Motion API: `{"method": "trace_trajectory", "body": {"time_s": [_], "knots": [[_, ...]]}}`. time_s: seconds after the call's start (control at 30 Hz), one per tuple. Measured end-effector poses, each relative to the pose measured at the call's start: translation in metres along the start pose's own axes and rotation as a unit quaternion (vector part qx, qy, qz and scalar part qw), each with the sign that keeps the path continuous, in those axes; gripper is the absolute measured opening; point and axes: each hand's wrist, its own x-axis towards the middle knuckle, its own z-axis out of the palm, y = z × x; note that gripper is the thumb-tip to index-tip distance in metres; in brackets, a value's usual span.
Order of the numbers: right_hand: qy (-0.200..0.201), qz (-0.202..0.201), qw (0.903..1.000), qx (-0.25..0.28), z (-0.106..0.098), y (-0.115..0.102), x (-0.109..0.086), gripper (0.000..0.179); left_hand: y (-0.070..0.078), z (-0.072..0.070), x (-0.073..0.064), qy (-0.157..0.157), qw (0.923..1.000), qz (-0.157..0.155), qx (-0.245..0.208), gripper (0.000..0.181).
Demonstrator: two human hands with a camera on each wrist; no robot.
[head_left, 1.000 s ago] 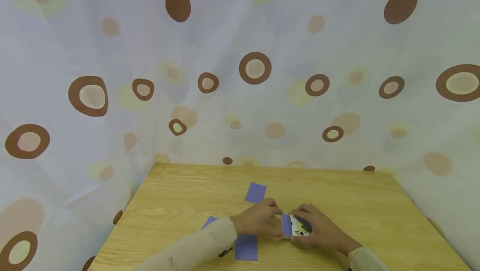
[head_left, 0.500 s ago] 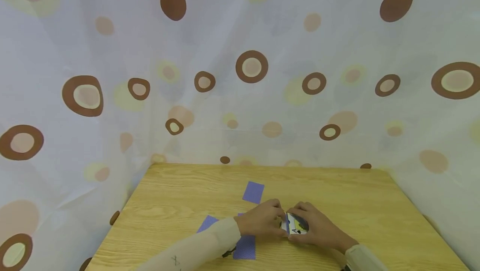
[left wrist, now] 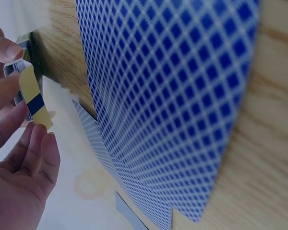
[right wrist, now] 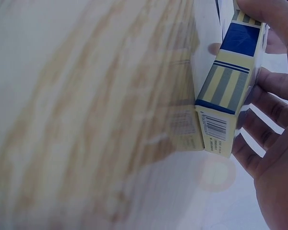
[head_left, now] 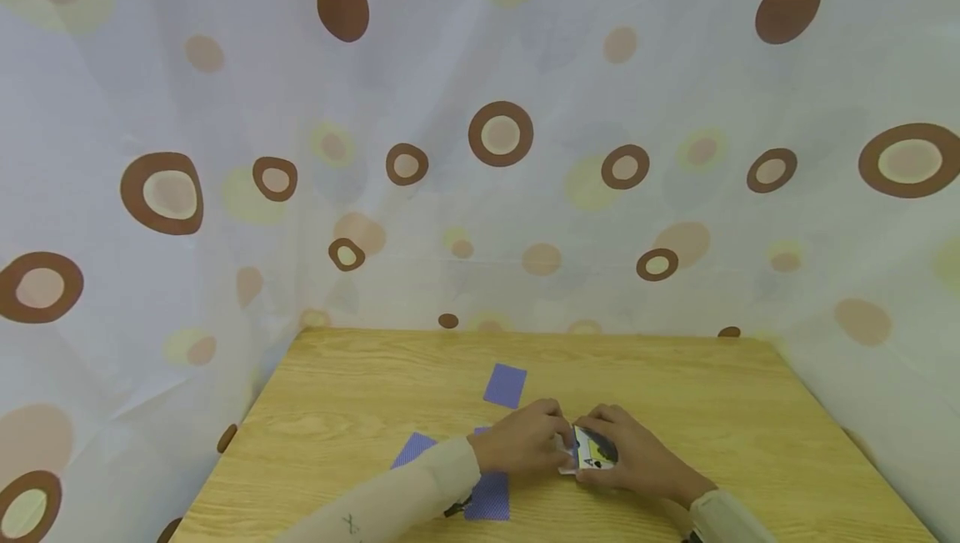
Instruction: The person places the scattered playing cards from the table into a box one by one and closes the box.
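A playing card box (head_left: 597, 449) lies low over the table, its upper face showing an ace picture. My right hand (head_left: 641, 455) grips it from the right, fingers on the far side and thumb on the near side. In the right wrist view the box (right wrist: 230, 72) shows yellow-and-blue striped edges and a barcode end. At its left end my left hand (head_left: 521, 436) has curled fingertips pinching the end flap. The yellow flap (left wrist: 34, 96) with a blue band stands out from the box in the left wrist view.
Blue-backed cards lie on the wooden table (head_left: 360, 376): one card (head_left: 505, 385) farther back, one card (head_left: 414, 448) partly behind the left sleeve, and blue-backed cards (head_left: 489, 497) below the left wrist. A dotted sheet (head_left: 450, 209) hangs around the back and sides.
The blue cards sticking out of the box's left end have slid inside. My left hand has moved in close to that end, and a pale flap shows there.
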Motion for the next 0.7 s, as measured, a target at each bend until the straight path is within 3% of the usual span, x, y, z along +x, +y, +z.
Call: {"method": "trace_trajectory", "body": {"time_s": [0.27, 0.7], "knots": [[0.008, -0.002, 0.9996, -0.028, 0.001, 0.001, -0.001, 0.073, -0.012, -0.011, -0.018, 0.003, 0.9994, -0.024, -0.024, 0.028], [0.013, -0.002, 0.9991, -0.04, 0.001, 0.005, -0.002, 0.075, -0.051, -0.018, -0.066, 0.034, 0.9987, -0.029, 0.025, 0.035]]}}
